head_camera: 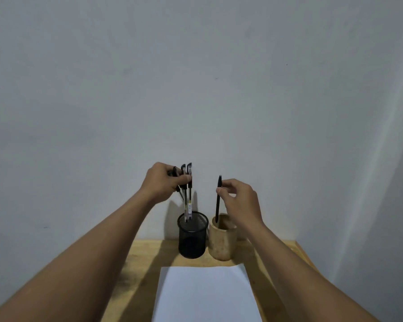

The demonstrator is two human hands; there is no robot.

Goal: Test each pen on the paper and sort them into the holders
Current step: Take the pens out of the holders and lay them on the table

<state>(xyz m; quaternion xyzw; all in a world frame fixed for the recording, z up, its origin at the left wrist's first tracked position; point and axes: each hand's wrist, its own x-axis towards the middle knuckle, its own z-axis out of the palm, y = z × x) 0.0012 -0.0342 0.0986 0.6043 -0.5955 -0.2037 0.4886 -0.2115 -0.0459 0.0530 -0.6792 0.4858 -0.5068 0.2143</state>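
Note:
My left hand (163, 182) grips a bundle of several black-capped pens (189, 201) above the black mesh holder (192, 240); their lower ends reach into its mouth. My right hand (239, 201) pinches a single black pen (218, 205) near its top, held almost upright, with its tip just inside the tan wooden holder (222, 242). The two holders stand side by side at the back of the table, touching or nearly so. A blank white sheet of paper (205, 293) lies in front of them.
The small wooden table (144, 259) stands against a plain grey wall (196, 77). Its right edge (310, 254) lies close beside the wooden holder.

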